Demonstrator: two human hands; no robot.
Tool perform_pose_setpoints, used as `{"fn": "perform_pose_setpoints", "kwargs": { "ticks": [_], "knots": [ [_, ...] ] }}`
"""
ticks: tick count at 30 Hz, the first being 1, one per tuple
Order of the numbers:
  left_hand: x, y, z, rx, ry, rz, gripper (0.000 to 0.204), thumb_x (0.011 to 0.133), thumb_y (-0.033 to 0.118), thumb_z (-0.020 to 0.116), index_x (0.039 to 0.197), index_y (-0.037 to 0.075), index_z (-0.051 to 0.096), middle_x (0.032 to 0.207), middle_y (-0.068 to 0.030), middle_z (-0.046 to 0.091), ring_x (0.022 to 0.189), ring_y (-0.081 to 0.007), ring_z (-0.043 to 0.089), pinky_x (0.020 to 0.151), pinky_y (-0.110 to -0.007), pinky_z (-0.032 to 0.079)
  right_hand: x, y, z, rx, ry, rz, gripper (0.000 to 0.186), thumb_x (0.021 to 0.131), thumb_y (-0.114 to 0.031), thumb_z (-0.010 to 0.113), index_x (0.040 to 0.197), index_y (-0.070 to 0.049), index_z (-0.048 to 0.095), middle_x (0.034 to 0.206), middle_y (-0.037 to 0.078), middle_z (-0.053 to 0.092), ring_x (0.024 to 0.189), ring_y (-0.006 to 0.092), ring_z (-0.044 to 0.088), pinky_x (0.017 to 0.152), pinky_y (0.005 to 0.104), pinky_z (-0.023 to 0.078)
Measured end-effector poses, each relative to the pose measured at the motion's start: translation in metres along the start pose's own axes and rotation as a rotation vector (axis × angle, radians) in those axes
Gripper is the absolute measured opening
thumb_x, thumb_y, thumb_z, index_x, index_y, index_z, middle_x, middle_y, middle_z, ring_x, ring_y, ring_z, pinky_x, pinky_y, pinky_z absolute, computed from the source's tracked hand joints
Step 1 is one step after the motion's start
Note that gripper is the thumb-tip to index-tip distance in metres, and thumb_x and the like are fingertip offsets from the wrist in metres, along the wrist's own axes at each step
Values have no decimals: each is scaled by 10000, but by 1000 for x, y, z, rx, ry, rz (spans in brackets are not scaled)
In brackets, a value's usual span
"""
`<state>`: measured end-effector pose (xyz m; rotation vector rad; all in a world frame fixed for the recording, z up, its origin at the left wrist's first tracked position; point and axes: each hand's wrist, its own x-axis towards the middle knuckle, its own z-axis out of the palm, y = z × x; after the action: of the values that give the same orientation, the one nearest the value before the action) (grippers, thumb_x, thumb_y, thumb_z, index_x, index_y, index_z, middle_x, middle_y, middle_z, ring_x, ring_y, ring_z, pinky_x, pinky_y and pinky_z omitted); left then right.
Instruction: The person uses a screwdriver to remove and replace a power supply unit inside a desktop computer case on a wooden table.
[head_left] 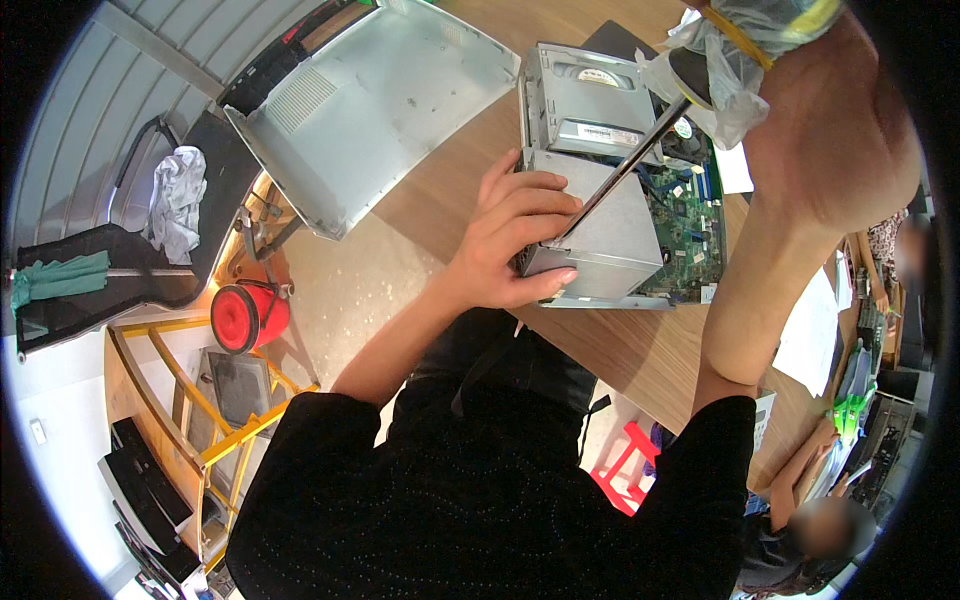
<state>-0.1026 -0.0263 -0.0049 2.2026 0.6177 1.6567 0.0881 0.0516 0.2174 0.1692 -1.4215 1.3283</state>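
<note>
An opened desktop computer case (600,302) lies on the wooden table in front of me. My left hand (520,235) rests with spread fingers on the corner of the grey metal power supply box (615,250), thumb at its near side. A long screwdriver (630,165) slants down, its tip at the box's edge beside my left fingers. At the upper right, my right hand (830,125) is closed around the screwdriver's handle. Clear plastic film (735,90) with an orange band covers that grip and hides most of the fingers. A green circuit board (695,230) shows right of the box.
A drive unit (590,95) sits at the case's far end. The removed metal cover (380,100) lies at the far left of the table. Papers (808,330) lie to the right. A red cylinder (250,315) and a yellow-framed stand (225,440) are on the left. Other people work at the right.
</note>
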Motion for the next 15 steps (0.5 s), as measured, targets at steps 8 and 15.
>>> {"fn": "perform_pose_setpoints", "kwargs": {
  "ticks": [8, 15],
  "knots": [
    [1, -1, 2, 0, 0, 11, 426, 729, 261, 809, 1068, 93, 614, 1157, -140, 691, 1164, -372, 605, 1110, -646, 261, 0, 7, 3, -6, -3, 4, 386, 1003, -333, 525, 1160, 16, 580, 941, 153, 655, 814, 226, 702, 704, 356, 636],
    [1, 0, 3, -9, 6, 20, 424, 733, 266, 809, 1069, 95, 614, 1153, -138, 690, 1160, -368, 608, 1109, -645, 263, 1, 1, 4, -6, -9, -3, 394, 1002, -334, 527, 1167, 20, 580, 947, 157, 658, 819, 228, 706, 706, 357, 638]
  ]
}}
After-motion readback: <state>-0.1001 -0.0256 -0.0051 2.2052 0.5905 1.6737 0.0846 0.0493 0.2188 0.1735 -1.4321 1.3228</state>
